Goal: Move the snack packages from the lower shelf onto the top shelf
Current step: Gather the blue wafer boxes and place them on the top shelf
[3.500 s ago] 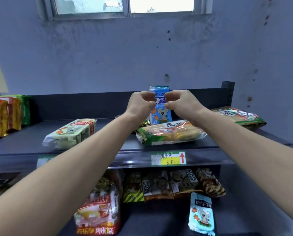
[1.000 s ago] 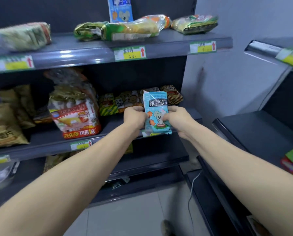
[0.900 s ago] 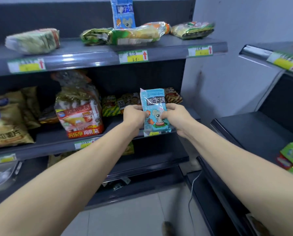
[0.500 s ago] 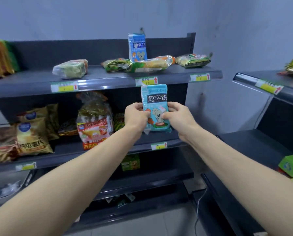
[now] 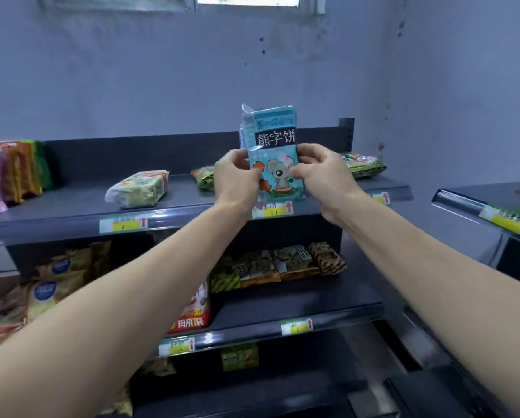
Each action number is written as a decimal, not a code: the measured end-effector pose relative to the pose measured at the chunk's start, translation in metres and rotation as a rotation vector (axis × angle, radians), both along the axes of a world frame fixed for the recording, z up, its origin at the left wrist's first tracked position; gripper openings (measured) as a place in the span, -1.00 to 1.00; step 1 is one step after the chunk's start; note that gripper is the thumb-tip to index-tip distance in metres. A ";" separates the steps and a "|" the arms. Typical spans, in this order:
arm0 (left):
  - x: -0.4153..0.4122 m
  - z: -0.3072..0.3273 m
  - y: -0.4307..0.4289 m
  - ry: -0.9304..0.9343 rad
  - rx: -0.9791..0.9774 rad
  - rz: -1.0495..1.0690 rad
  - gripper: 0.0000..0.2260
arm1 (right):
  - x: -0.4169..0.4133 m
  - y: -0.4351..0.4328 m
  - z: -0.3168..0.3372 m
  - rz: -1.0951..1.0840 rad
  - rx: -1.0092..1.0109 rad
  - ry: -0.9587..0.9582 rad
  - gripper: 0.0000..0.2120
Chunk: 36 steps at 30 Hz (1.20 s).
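Left hand [image 5: 236,179]: curled on the left edge of the blue snack package [image 5: 275,152], thumb laid on the printed front.
Right hand [image 5: 325,179]: curled on the right edge at the same height, thumb also on the front.
Blue snack package: held upright between both hands, above the front edge of the top shelf [image 5: 71,212]; its upper half is raised above the fingers, and its bottom corner overlaps a price label [image 5: 272,209].
Lower shelf [image 5: 298,300]: a row of brown and green packs [image 5: 277,263] is seen at the back; a red bag [image 5: 192,315] is half covered by the left forearm.
Top shelf contents: a pale green pack [image 5: 138,188] is laid flat on the left; a green packet [image 5: 204,176] is mostly hidden behind the left hand; another packet [image 5: 363,164] is partly shown beyond the right hand.
Hidden: only a blue sliver [image 5: 243,138] is seen behind the held package; what it belongs to cannot be told.
Cut off: colourful packs [image 5: 11,170] at the left border and a window [image 5: 246,0] at the top.
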State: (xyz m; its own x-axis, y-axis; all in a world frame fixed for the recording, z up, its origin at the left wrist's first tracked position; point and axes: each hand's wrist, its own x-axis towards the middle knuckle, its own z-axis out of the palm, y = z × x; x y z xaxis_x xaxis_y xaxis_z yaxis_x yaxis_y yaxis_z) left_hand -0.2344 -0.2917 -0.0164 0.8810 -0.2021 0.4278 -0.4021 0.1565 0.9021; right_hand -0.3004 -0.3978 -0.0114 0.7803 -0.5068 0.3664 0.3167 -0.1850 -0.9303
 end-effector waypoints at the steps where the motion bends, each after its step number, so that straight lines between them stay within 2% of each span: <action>1: 0.009 0.008 -0.004 -0.016 -0.006 0.003 -0.80 | 0.010 -0.005 0.008 0.003 -0.011 -0.012 -0.63; 8: 0.081 0.044 -0.041 -0.062 0.009 0.036 -0.81 | 0.089 -0.047 0.043 0.067 -0.017 0.007 -0.74; 14: 0.140 0.047 -0.075 -0.023 0.016 0.059 -0.83 | 0.147 -0.084 0.048 0.130 0.007 0.069 -0.65; 23: 0.210 0.029 -0.108 0.072 0.136 0.138 -0.81 | 0.214 -0.117 0.035 0.149 -0.014 0.237 -0.66; 26: 0.223 0.022 -0.110 0.091 0.220 0.173 -0.83 | 0.223 -0.122 0.033 0.159 -0.094 0.321 -0.68; 31: 0.231 0.010 -0.111 0.127 0.385 0.206 -0.85 | 0.231 -0.130 0.025 0.121 -0.245 0.512 -0.86; 36: 0.225 0.007 -0.109 0.118 0.430 0.217 -0.89 | 0.237 -0.127 0.017 0.066 -0.307 0.529 -0.84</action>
State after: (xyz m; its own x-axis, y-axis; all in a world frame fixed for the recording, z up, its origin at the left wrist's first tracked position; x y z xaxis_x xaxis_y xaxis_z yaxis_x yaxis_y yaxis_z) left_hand -0.0094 -0.4007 -0.0090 0.9597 -0.1447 0.2409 -0.2755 -0.3157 0.9080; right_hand -0.0630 -0.5252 0.0052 0.9224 -0.3839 0.0420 -0.1537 -0.4647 -0.8720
